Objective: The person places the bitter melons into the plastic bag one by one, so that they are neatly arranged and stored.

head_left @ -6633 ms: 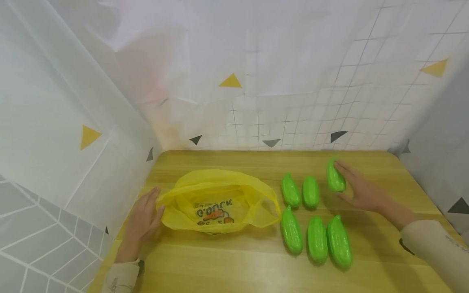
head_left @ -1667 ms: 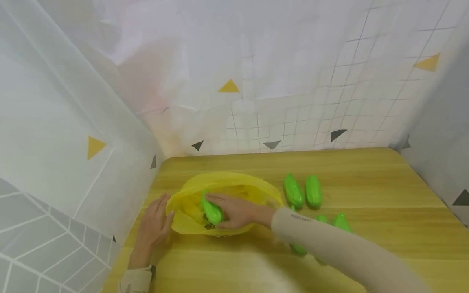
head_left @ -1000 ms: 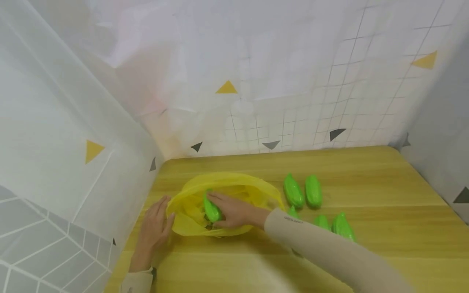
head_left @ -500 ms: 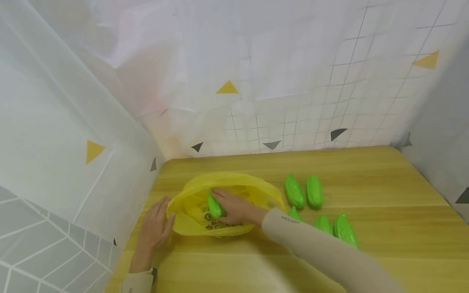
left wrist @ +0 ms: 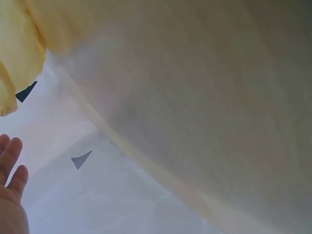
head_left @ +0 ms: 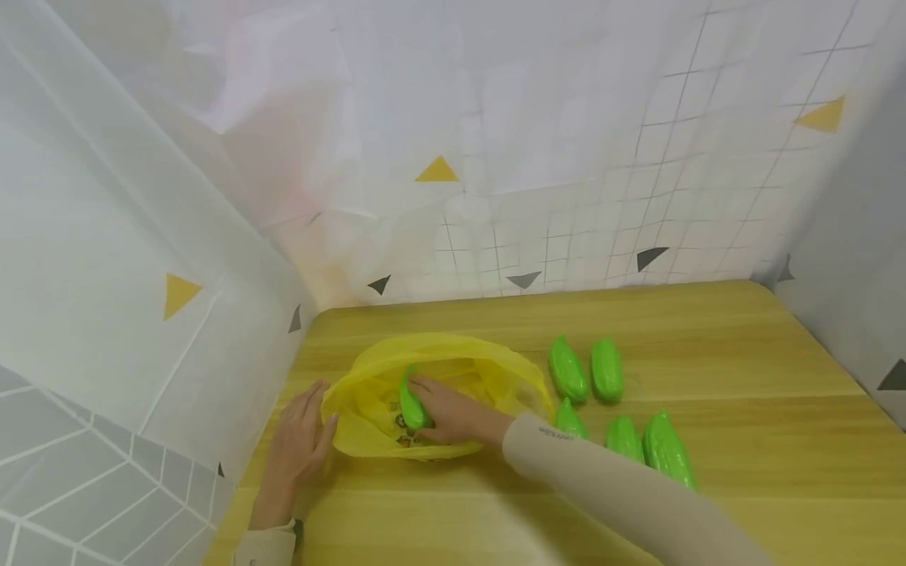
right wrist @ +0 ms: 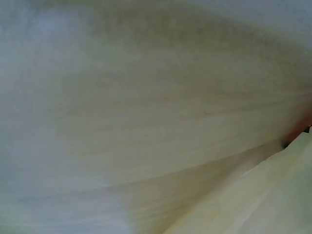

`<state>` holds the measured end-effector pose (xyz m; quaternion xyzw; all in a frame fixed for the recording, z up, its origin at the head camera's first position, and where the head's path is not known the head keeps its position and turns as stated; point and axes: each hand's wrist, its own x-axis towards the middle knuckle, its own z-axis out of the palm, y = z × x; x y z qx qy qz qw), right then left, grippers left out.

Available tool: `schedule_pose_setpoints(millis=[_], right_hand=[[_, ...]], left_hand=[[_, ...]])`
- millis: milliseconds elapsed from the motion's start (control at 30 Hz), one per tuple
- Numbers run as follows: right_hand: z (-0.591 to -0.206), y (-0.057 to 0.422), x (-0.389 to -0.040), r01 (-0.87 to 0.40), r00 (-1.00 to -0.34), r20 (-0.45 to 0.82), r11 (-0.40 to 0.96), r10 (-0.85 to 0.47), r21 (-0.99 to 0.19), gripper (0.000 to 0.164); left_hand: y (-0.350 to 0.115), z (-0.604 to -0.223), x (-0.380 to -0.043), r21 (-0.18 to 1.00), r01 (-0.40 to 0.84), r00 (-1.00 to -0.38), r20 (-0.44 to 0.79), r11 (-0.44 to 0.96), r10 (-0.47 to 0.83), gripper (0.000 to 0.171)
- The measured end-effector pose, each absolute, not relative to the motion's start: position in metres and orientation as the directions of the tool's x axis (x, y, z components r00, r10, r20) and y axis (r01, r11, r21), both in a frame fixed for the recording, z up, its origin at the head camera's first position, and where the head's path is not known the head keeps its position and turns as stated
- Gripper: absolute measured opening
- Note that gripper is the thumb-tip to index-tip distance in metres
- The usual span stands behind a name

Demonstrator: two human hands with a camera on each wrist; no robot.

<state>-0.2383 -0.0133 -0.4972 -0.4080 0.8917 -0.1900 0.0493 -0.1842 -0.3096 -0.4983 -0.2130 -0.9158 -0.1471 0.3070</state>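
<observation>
My right hand [head_left: 449, 410] reaches into the mouth of a yellow plastic bag [head_left: 432, 346] and grips a bright green, ridged gourd [head_left: 413, 402] with a pointed tip. Printed black marks show on the bag's inside below it. At the bag's left side, my left hand [head_left: 296, 436] rests with its fingers loosely extended, thumb right at the bag's edge. The left wrist view shows those fingers [left wrist: 10, 158] apart from a fold of yellow plastic [left wrist: 19, 48]. Only pale plastic and blurred table appear in the right wrist view; the hand is out of sight there.
Right of the bag, two green gourds [head_left: 569, 369] lie farther back. Three more, including the rightmost gourd [head_left: 668, 450], lie nearer, partly covered by my right sleeve [head_left: 609, 479]. The wooden table [head_left: 764, 377] meets patterned white sheeting [head_left: 552, 157] at its back edge.
My right hand has carried the gourd from the table's back right into the bag, shifting only slightly there over the last second. The left hand stays beside the bag.
</observation>
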Motion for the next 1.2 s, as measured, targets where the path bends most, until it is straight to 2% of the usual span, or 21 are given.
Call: schedule_pose_setpoints(millis=[400, 833, 1200], right_hand=[[-0.4941, -0.0122, -0.2324, -0.669, -0.694, 0.041, 0.622, -0.719, -0.407, 0.089], [-0.4956, -0.0112, -0.2314, -0.679, -0.688, 0.059, 0.613, -0.723, -0.404, 0.090], [-0.4882, -0.0068, -0.2339, -0.665, -0.696, 0.078, 0.600, -0.714, -0.446, 0.099]], left_hand=[[-0.3088, -0.5011, -0.1847, 0.148, 0.475, -0.722, 0.628, 0.867, 0.288, 0.053], [-0.3081, -0.5011, -0.1845, 0.139, 0.483, -0.711, 0.638, 0.865, 0.295, 0.052], [-0.3073, -0.4994, -0.1837, 0.144, 0.485, -0.708, 0.644, 0.863, 0.290, 0.052]])
